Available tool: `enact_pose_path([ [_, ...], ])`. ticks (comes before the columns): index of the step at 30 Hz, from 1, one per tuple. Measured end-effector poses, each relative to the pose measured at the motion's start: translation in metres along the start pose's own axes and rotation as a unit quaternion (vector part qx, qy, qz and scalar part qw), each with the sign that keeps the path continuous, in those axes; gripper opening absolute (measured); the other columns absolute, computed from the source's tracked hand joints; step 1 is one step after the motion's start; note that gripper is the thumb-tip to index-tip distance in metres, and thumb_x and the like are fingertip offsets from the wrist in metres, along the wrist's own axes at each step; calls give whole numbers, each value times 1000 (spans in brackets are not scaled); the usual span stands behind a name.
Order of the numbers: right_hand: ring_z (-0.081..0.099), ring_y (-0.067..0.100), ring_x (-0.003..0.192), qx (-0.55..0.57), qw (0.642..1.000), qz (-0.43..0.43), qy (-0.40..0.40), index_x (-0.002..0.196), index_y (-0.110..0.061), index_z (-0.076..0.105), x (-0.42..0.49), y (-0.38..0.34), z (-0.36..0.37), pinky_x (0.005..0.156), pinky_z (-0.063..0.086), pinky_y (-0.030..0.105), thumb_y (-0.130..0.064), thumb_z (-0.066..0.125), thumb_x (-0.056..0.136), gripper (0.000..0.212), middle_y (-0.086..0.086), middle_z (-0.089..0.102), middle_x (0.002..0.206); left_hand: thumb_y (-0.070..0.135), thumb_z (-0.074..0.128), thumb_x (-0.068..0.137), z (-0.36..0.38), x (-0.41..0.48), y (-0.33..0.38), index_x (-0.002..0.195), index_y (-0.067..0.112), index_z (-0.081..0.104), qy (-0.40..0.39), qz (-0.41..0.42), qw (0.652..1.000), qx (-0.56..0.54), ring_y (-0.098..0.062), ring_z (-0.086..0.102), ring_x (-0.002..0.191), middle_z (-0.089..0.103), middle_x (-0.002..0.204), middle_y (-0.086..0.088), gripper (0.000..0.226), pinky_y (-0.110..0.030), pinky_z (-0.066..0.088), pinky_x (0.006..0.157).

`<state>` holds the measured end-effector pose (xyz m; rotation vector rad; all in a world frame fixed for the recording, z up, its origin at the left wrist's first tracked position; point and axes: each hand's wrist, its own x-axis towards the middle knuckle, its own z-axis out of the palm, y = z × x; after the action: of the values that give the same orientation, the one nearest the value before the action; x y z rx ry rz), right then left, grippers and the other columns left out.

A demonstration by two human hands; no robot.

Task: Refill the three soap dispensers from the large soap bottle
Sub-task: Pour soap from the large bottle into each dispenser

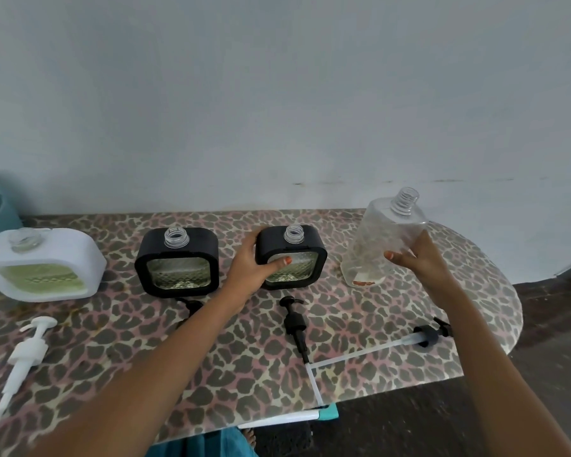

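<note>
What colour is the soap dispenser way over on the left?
The leftmost dispenser is white, seen in the head view.

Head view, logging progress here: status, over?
Left hand grips right black dispenser. Right hand holds large bottle, uncapped, tilted, looks nearly empty. Pumps lie nearer, out of the way.
</note>
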<state>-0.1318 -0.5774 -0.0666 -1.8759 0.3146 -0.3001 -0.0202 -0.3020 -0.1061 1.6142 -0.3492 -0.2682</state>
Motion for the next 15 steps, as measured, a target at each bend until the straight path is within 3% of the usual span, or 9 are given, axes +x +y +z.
enact_pose_path([
  [4,44,9,122,5,1000,2,29,139,-21,30,-6,1,-1,96,34,24,-6,72,71,81,-12,47,128,17,76,71,0,-3,5,138,24,29,-4,12,998,58,-5,43,111,43,129,6,83,-23,38,94],
  [10,34,19,133,-12,996,9,90,143,-13,23,-21,-4,1,106,30,36,-7,73,73,86,6,35,145,21,75,72,2,-14,20,141,29,20,-2,35,995,88,1,30,117,29,145,6,89,-22,29,97],
  [15,39,24,128,-12,984,7,177,139,-10,29,-50,-11,12,102,36,37,-8,72,76,77,10,40,141,16,73,75,1,-35,34,142,32,19,-8,53,994,100,-7,27,131,20,151,5,87,-26,27,104],
])
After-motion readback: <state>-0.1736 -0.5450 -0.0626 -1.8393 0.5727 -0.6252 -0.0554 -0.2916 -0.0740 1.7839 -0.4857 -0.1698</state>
